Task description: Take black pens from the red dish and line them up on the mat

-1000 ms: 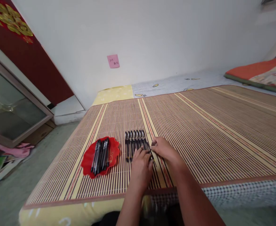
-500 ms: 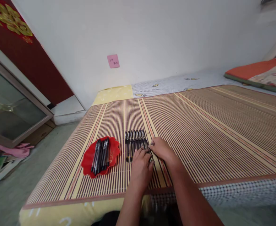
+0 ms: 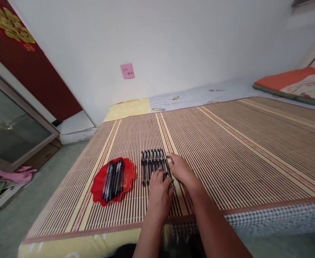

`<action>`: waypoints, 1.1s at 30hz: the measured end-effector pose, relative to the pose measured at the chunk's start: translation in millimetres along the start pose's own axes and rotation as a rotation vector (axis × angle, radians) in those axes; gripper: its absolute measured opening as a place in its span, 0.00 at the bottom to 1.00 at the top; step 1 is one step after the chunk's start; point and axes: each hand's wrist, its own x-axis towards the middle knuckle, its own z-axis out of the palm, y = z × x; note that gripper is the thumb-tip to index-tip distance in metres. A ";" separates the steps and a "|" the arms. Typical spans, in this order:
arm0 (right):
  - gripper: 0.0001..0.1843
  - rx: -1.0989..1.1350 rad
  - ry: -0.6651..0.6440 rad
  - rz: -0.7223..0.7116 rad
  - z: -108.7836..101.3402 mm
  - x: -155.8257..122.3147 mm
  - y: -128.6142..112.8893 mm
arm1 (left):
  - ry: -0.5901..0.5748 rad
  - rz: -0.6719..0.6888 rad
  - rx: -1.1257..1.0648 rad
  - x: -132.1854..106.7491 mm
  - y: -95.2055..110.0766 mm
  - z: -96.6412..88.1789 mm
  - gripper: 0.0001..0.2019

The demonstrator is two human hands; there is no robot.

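Several black-capped clear pens (image 3: 148,165) lie side by side in a row on the striped mat, caps toward the wall. My left hand (image 3: 160,186) rests over the lower ends of the right-hand pens, fingers spread, hiding their tips. Just right of the row is my right hand (image 3: 181,167), its fingers apart and close to the rightmost pen near its cap; I see nothing held in it. To the left of the row, a red scalloped plate (image 3: 129,173) carries a loose bundle of more pens (image 3: 113,179).
The striped mat (image 3: 213,154) covers a bed against a white wall. A pink note (image 3: 127,71) sticks to the wall. Folded orange bedding (image 3: 286,79) lies at the far right. A glass-paned door (image 3: 20,129) stands at the left, beside the floor.
My right hand has slid slightly away from me, toward the cap end of the rightmost pen. My left hand stays over the row's lower ends. The camera view has shifted slightly.
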 end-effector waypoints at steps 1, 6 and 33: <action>0.24 -0.006 -0.004 -0.016 0.6 0.3 0.4 | 0.005 0.001 -0.001 -0.1 0.0 0.3 0.09; 0.23 -0.054 -0.026 -0.037 4.0 1.3 2.0 | -0.016 0.020 0.018 -0.1 -0.2 0.2 0.09; 0.21 -0.120 -0.033 -0.008 1.4 -0.6 -3.3 | -0.093 -0.029 0.050 1.8 4.9 -6.1 0.10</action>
